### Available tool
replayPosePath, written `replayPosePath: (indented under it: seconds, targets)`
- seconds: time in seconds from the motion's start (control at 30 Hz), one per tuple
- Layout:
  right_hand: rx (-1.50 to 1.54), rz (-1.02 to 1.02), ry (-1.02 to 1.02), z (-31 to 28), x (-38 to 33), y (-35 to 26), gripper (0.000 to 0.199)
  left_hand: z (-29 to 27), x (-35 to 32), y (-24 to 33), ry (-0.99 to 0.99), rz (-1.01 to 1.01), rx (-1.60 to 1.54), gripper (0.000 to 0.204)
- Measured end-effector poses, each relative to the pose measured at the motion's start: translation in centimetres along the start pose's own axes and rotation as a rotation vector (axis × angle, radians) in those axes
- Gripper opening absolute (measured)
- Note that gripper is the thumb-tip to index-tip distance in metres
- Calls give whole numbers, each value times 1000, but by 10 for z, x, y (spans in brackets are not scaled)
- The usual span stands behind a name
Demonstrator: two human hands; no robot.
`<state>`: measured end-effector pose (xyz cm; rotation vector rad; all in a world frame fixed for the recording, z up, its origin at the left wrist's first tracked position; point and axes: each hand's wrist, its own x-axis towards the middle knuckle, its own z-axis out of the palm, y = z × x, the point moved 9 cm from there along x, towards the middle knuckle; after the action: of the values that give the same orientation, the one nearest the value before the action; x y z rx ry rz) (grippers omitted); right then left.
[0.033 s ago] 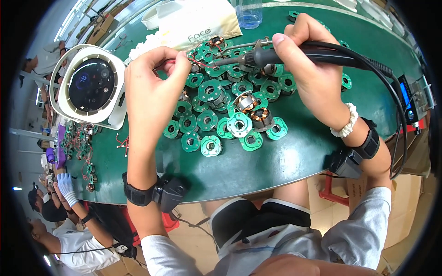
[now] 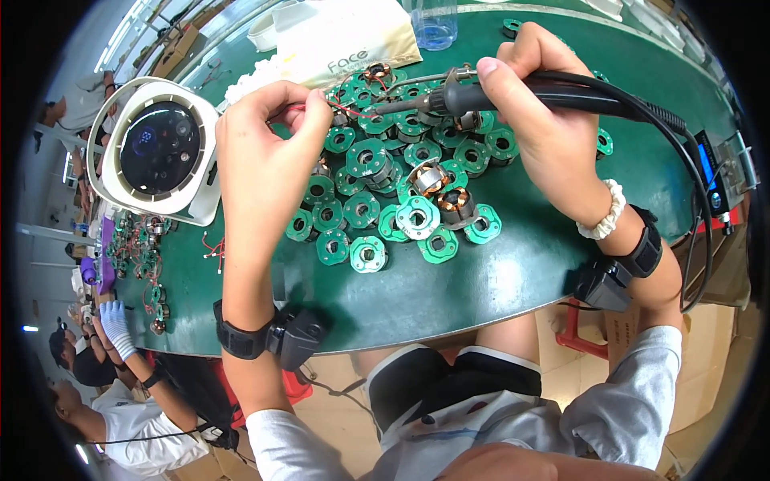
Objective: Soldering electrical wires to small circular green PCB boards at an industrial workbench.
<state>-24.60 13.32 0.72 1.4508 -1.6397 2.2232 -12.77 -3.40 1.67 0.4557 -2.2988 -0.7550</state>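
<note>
The right hand (image 2: 545,120) is closed in a pen grip around a black corded soldering iron (image 2: 513,94), its tip reaching left toward the left hand (image 2: 269,140), which pinches a thin red wire (image 2: 353,111) between thumb and fingertips. Just below both hands lies a heap of round green motor boards with copper windings (image 2: 401,200) on the green tabletop (image 2: 513,272). Steady wrists and brief, precise tip contact would likely serve best.

flat cream paper packet with dark lettering (image 2: 353,36) – far centre of table | small black box with glowing blue screen (image 2: 709,172) – right table edge | brown cardboard box (image 2: 634,329) – on floor, near right
</note>
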Motion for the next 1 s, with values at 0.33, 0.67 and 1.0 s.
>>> replayPosePath:
  seconds: [0.33, 0.67, 1.0]
  targets:
    - [22, 31, 75, -11, 1, -10, 30, -12, -4, 16, 106, 30, 249, 18]
    - [-66, 37, -43, 4, -4, 12, 28, -11, -4, 20, 91, 40, 238, 19]
    - [14, 93, 26, 5, -6, 18, 28, -12, -4, 17, 82, 25, 223, 20]
